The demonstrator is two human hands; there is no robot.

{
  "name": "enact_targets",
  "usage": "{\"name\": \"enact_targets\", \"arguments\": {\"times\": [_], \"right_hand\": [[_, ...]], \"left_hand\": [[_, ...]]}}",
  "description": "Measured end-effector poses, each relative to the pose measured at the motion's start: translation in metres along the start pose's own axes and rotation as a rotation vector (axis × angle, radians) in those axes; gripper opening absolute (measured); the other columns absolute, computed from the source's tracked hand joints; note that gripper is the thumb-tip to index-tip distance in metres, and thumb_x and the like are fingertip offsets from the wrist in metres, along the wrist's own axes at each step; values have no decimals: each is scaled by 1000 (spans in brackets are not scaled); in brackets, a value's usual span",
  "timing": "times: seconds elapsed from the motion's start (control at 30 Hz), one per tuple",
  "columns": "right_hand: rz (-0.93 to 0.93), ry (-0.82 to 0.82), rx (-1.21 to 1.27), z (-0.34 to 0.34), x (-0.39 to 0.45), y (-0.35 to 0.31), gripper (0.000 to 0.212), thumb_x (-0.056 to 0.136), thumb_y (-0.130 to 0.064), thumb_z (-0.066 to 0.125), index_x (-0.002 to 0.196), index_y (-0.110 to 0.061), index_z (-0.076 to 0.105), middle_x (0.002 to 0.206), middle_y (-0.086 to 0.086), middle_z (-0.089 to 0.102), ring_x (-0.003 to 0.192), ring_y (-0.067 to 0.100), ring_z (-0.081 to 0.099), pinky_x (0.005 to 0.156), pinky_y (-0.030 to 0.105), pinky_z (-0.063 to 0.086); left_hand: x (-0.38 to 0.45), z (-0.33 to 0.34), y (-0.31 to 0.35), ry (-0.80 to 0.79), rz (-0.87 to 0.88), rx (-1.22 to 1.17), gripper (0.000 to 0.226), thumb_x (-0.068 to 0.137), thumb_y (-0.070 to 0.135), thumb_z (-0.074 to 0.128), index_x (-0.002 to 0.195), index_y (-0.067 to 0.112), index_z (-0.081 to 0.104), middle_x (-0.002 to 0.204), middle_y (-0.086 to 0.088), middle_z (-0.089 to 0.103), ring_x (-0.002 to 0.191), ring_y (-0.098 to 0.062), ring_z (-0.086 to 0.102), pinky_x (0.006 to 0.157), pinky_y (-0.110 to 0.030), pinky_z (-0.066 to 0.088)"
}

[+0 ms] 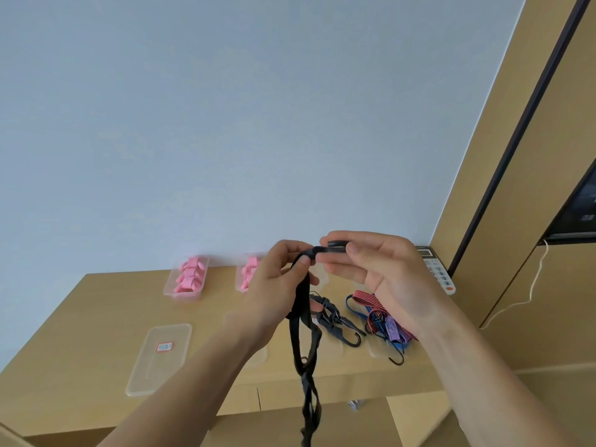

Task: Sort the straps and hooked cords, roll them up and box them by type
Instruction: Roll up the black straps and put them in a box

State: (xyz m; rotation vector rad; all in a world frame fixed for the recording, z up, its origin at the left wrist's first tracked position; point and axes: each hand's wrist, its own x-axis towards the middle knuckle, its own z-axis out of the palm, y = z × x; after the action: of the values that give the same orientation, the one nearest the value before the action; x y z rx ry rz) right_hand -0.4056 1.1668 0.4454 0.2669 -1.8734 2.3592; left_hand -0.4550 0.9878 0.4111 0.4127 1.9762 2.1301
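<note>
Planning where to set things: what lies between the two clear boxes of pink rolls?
Bare tan tabletop separates left box and right box, head view.

A tan wooden tabletop (96, 317) stands against a pale blue-grey wall (225, 124). At its far right corner, touching the wall, lies a white calculator (438, 269) with grey keys and 1 orange key at its near end. To the right rises a tan cabinet panel (548, 285) edged by a dark vertical strip (529, 124). A thin white cord (532, 285) hangs down the panel in a loose curve. A dark framed panel (580, 208) sits at the far right edge.
</note>
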Motion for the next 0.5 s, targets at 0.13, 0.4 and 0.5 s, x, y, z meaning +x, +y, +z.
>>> {"name": "enact_targets", "arguments": {"times": [0.13, 0.4, 0.5], "right_hand": [[26, -14, -82, 1, -1, 2, 33, 93, -25, 56, 104, -2, 77, 113, 19, 73, 90, 37, 69, 72, 41, 54], [92, 60, -248, 6, 1, 11, 59, 75, -52, 74, 122, -16, 70, 112, 4, 75, 107, 24, 69, 79, 37, 55], [41, 111, -290, 10, 1, 11, 47, 87, -54, 66, 112, -16, 75, 107, 6, 75, 105, 25, 69, 84, 40, 57]], "left_hand": [[2, -3, -2, -13, 5, 36, 19, 108, 20, 50, 114, 16, 68, 87, -5, 69, 57, -26, 60, 50, -25, 48], [1, 3, -11, -54, -8, -62, 22, 108, 18, 48, 119, 3, 61, 90, -6, 66, 67, -22, 55, 70, -36, 49], [0, 6, -12, -73, -72, -92, 24, 108, 22, 49, 114, 2, 60, 88, -7, 64, 64, -21, 58, 65, -34, 51]]}}
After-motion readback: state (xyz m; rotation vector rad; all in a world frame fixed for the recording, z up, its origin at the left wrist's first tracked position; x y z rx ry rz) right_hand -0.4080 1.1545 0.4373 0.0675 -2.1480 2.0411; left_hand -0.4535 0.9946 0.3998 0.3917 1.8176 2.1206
